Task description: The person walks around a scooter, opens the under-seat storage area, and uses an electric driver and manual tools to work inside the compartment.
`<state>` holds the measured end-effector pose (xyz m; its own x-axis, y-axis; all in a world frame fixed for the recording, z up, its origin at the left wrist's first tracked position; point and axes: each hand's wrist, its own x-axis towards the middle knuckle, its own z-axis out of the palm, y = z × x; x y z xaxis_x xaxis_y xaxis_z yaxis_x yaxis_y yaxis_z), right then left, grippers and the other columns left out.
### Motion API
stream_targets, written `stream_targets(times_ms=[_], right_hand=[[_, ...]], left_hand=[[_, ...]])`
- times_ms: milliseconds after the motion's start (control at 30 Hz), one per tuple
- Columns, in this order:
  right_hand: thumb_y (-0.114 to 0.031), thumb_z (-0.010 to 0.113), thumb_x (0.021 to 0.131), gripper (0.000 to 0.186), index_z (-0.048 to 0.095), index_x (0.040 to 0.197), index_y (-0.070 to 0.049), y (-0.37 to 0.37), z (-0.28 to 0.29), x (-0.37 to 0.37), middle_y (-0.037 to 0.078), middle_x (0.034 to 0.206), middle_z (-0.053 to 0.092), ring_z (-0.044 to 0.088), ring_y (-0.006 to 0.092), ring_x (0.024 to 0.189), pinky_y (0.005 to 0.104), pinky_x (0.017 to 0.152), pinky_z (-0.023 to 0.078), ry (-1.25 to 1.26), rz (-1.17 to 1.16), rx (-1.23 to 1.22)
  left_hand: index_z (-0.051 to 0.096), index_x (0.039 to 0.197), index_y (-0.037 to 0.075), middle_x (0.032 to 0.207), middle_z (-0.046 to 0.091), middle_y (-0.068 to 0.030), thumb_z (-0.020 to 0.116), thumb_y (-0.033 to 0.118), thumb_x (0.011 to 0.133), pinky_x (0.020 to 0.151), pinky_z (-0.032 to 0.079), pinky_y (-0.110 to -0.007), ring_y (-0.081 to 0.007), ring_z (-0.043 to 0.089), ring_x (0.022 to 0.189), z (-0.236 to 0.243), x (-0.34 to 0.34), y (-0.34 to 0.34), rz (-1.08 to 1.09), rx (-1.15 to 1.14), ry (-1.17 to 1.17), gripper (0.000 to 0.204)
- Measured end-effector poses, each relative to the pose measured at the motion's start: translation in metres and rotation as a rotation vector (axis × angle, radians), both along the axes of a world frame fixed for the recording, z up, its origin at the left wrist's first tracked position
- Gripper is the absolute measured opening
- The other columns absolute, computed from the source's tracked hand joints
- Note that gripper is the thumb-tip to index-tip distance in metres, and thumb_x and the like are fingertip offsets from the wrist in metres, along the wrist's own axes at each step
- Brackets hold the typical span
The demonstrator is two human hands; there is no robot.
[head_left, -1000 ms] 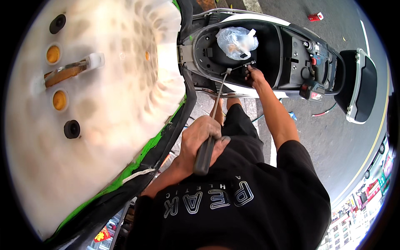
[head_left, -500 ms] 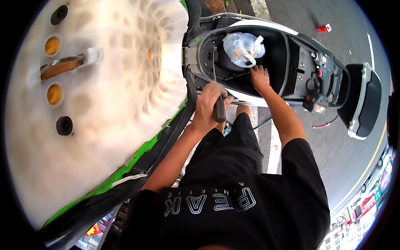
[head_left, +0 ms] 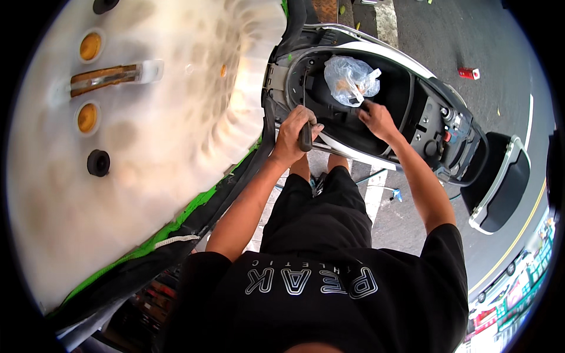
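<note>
Black and long, the handled tool with a thin metal shaft [head_left: 305, 138] is wrapped in the fingers of the left hand [head_left: 292, 130]; its shaft runs toward the far side, over the left end of a black plastic storage compartment [head_left: 385, 97]. The right hand [head_left: 378, 120], fingers curled, reaches over the compartment's near side; whether it holds anything I cannot tell. Just beyond its fingertips, a clear, crumpled plastic bag [head_left: 350, 79] lies in the far part of the compartment. Around this runs the white and black scooter body [head_left: 406, 54]. To the right, a blue-grey cordless power tool [head_left: 452, 122] lies on its rear section. On the left stands the raised seat's pale, translucent moulded underside [head_left: 170, 117], with round orange inserts. At the far right, a small red-and-white box [head_left: 468, 73] lies on the grey road [head_left: 500, 76].
</note>
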<state>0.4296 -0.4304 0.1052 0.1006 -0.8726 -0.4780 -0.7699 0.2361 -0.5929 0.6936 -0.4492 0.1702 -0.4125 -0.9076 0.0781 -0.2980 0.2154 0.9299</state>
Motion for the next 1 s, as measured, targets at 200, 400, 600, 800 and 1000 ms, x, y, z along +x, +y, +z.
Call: stream_targets(times_ms=[200, 400, 600, 800, 1000], right_hand=[[-0.03, 0.059, 0.079, 0.027, 0.059, 0.086, -0.004, -0.091, -0.007, 0.034, 0.02, 0.076, 0.063, 0.061, 0.0376, 0.074, 0.046, 0.066, 0.048, 0.265, 0.022, -0.206], [-0.029, 0.058, 0.077, 0.027, 0.06, 0.086, -0.004, -0.116, -0.048, 0.057, 0.021, 0.08, 0.063, 0.061, 0.0386, 0.079, 0.0461, 0.07, 0.049, 0.293, 0.036, -0.224], [-0.029, 0.056, 0.077, 0.033, 0.063, 0.098, -0.003, -0.152, -0.036, 0.077, 0.019, 0.094, 0.065, 0.063, 0.0346, 0.088, 0.0432, 0.077, 0.05, 0.407, 0.208, -0.01], [-0.017, 0.055, 0.079, 0.027, 0.065, 0.099, -0.002, -0.201, -0.09, 0.072, 0.018, 0.091, 0.066, 0.065, 0.0332, 0.087, 0.0407, 0.07, 0.052, 0.522, 1.023, 0.281], [-0.012, 0.052, 0.076, 0.029, 0.066, 0.1, -0.003, -0.16, -0.062, 0.108, 0.018, 0.108, 0.062, 0.06, 0.0315, 0.1, 0.038, 0.081, 0.05, 0.217, -0.16, 0.413]], left_hand=[[0.049, 0.079, 0.0, 0.078, 0.05, -0.0131, 0.066, 0.001, 0.073, 0.064, 0.043, -0.034, -0.0283, 0.051, 0.07, -0.001, -0.003, 0.005, 0.044, 0.002, -0.011, 0.018], [0.049, 0.08, -0.002, 0.079, 0.05, -0.0139, 0.064, 0.004, 0.074, 0.068, 0.044, -0.037, -0.032, 0.052, 0.075, 0.0, -0.001, 0.018, 0.102, 0.099, 0.008, 0.017], [0.049, 0.08, 0.0, 0.078, 0.052, -0.0138, 0.066, 0.001, 0.072, 0.066, 0.045, -0.035, -0.0291, 0.054, 0.074, -0.004, 0.009, 0.022, 0.133, 0.082, 0.039, 0.018], [0.048, 0.079, 0.0, 0.077, 0.05, -0.014, 0.066, 0.001, 0.073, 0.066, 0.044, -0.036, -0.0302, 0.053, 0.074, 0.003, 0.015, 0.021, 0.12, 0.075, 0.028, 0.019], [0.048, 0.078, 0.0, 0.076, 0.05, -0.0138, 0.066, 0.001, 0.072, 0.064, 0.044, -0.036, -0.0297, 0.052, 0.072, -0.013, 0.02, 0.024, 0.119, 0.021, 0.043, 0.019]])
